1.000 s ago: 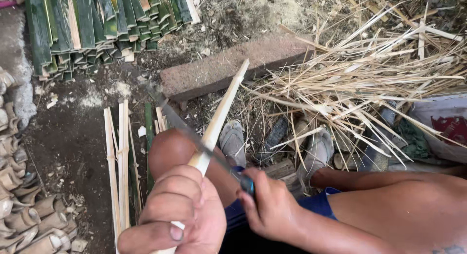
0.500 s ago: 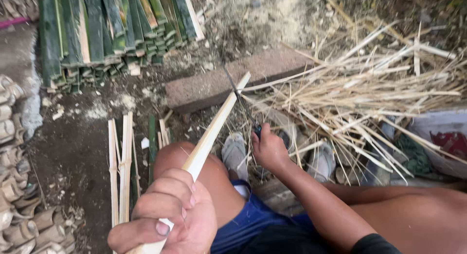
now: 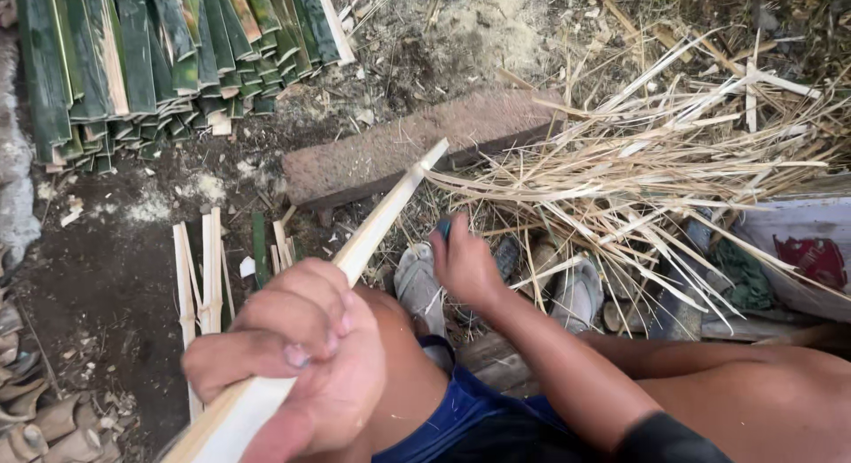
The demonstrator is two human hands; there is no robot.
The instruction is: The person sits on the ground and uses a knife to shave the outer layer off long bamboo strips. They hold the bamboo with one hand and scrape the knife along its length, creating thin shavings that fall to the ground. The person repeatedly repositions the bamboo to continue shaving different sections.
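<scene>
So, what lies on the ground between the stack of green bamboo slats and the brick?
In the head view, between the green slats and the brick there is only dark soil with pale sawdust and small chips; nothing larger lies there.

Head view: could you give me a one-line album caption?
Left hand grips a pale bamboo strip; right hand holds a blue-handled tool beside dry shavings.

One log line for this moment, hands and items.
left hand: grips bamboo strip | right hand: holds knife handle, blade hidden | brick beyond strip tip
</scene>
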